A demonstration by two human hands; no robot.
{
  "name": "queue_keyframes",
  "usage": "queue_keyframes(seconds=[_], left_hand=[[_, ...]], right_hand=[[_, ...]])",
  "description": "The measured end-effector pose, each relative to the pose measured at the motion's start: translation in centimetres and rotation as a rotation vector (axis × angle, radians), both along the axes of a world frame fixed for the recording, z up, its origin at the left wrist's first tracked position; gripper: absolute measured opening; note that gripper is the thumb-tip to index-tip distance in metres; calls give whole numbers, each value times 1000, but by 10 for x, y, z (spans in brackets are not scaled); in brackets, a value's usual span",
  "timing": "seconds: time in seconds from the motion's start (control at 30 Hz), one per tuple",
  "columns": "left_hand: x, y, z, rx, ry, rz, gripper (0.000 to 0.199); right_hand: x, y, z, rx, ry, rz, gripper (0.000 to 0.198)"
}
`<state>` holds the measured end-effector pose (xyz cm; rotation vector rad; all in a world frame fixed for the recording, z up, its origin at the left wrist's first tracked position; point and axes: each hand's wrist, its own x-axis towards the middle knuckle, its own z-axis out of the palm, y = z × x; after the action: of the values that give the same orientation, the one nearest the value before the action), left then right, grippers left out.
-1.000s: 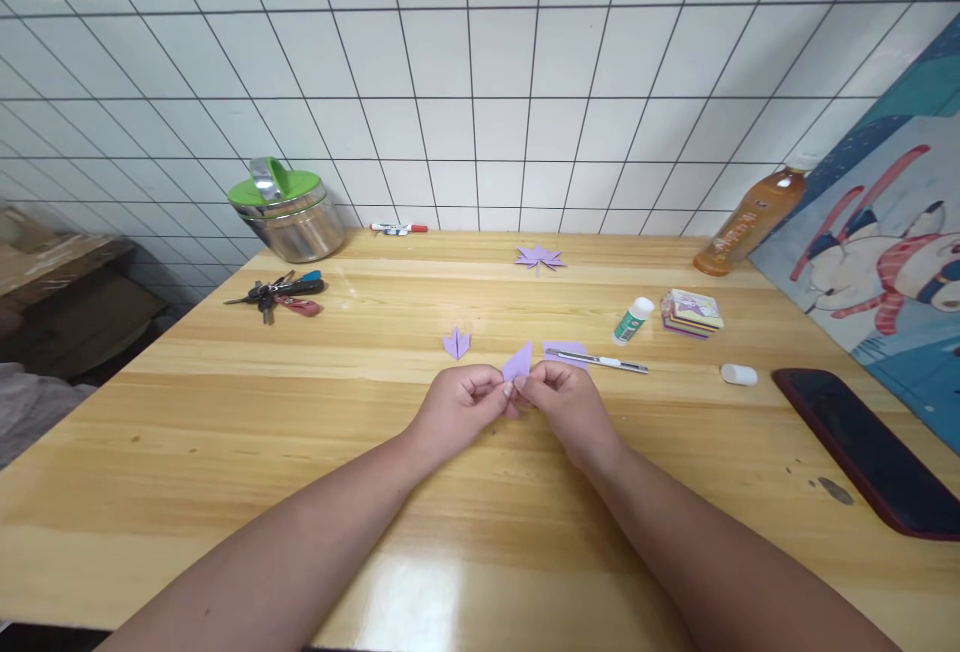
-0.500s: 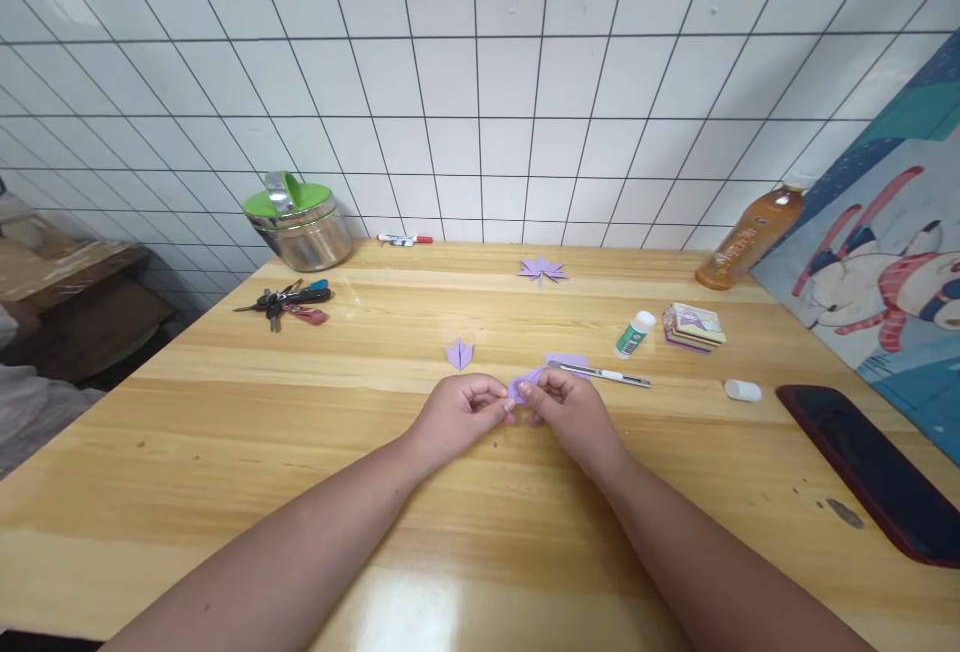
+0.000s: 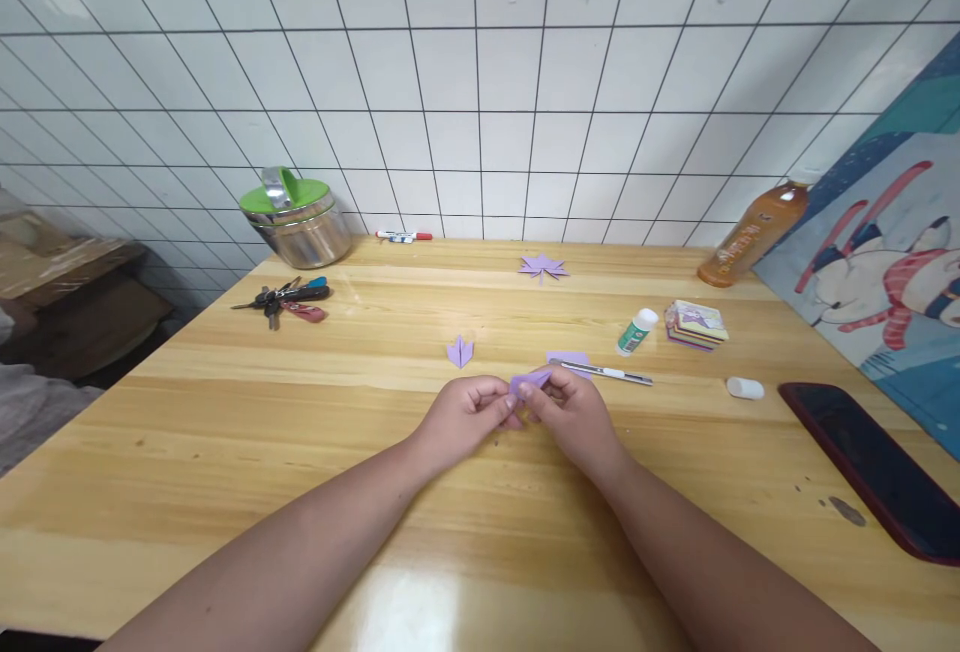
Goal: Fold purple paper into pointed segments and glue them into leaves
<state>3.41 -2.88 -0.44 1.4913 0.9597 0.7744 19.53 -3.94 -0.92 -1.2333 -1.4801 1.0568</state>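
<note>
A small folded piece of purple paper point(image 3: 529, 382) is pinched between my two hands over the middle of the table. My left hand point(image 3: 466, 420) grips its left end between thumb and fingers. From the other side, my right hand point(image 3: 571, 417) presses its thumb on the paper, with the fingers partly hidden behind. Just beyond my left hand lies a folded purple paper piece point(image 3: 460, 352) with pointed tips. A utility knife point(image 3: 604, 371) rests across a flat purple paper sheet point(image 3: 568, 359) beyond my right hand. Farther back is a purple paper maple leaf point(image 3: 543, 267).
On the right are an uncapped glue stick point(image 3: 637, 332), a paper stack point(image 3: 696, 324), a white cap point(image 3: 745, 388), a phone point(image 3: 870, 467) and a tea bottle point(image 3: 754, 232). Keys point(image 3: 283, 302), a steel pot point(image 3: 298, 222) and markers point(image 3: 403, 236) lie at the back left.
The folded purple paper has tilted and shifted slightly in my fingers, so more of its upper edge shows. Both hands stay in nearly the same place.
</note>
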Motion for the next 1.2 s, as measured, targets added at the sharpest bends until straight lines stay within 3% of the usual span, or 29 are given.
queue_keyframes(seconds=[0.13,0.23,0.37,0.57,0.67,0.83,1.0,1.2], left_hand=[[-3,0,0,87,67,-2,27],[-7,0,0,158,99,-84,29],[-9,1,-1,100,34,-175,27],[-9,7,0,12,5,-29,30],[-9,7,-1,31,33,21,28],[-6,4,-2,117,-23,46,23],[-6,6,-3,47,-34,58,24],[-8,10,-7,-82,-74,130,28]], right_hand=[[1,-1,3,6,-31,12,19],[3,-1,4,-58,50,62,23],[4,-1,3,-177,139,130,28],[0,0,5,-310,219,118,30],[-1,2,5,-274,157,69,31],[0,3,0,-107,-56,140,20],[3,2,-3,82,-328,135,12],[3,-1,0,-72,-119,124,22]])
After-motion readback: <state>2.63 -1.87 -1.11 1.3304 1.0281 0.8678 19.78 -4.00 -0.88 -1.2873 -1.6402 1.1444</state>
